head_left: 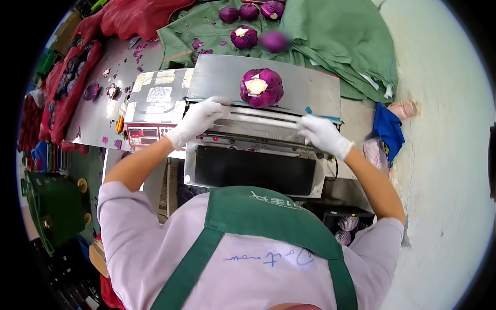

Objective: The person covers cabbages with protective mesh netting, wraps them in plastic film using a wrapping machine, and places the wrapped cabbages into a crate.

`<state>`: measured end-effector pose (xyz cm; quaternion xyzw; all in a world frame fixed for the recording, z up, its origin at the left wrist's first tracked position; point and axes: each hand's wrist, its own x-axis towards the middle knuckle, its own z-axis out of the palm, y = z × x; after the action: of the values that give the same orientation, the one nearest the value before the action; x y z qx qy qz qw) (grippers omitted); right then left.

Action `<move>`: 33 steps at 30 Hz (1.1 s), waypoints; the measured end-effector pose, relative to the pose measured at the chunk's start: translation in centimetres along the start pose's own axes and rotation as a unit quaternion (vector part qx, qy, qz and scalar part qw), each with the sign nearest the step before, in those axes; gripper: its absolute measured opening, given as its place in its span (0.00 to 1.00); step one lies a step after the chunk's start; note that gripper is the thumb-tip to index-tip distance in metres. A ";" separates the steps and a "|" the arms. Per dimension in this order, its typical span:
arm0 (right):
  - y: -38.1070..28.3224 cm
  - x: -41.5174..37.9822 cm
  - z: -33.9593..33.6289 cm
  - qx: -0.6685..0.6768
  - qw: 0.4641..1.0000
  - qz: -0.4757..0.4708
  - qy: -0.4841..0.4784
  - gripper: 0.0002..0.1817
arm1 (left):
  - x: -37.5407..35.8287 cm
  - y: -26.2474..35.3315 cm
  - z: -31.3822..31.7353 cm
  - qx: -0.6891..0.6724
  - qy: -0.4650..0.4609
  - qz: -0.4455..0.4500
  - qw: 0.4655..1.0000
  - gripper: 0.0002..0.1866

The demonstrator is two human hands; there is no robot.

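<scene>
Both white-gloved hands, left hand [199, 118] and right hand [321, 134], grip clenched, pinch the clear plastic film [261, 124]. A halved purple cabbage [261, 87] sits at twelve o'clock on the steel wrapping machine's surface [305, 85].

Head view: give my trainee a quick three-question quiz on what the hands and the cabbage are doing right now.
1. True or false: the red cabbage sits on the steel plate of the wrapping machine.
2. What do the left hand and right hand both grip? A) a knife B) the stretched sheet of film C) the green cloth
3. Fill in: both hands wear white ____.

Key: 1 true; 2 B; 3 gloves.
</scene>
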<state>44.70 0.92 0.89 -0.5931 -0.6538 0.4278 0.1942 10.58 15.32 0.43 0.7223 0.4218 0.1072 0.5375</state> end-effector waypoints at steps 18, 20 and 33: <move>0.3 11.7 -1.7 -0.010 0.993 -0.096 0.070 0.55 | 11.0 2.6 2.6 0.066 -0.057 0.250 0.964 0.57; -0.5 8.7 -1.4 0.043 0.996 -0.049 0.055 0.57 | 10.4 2.8 3.6 -0.093 -0.104 0.119 0.983 0.50; 1.0 -5.6 11.1 0.573 0.792 0.132 -0.164 0.46 | -2.9 0.0 12.5 -0.395 -0.382 -0.313 0.774 0.53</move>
<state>38.11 -8.07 -4.68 -0.3747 -0.2259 0.8366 0.3297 16.39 4.61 -3.71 0.2560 0.3047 -0.1944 0.8966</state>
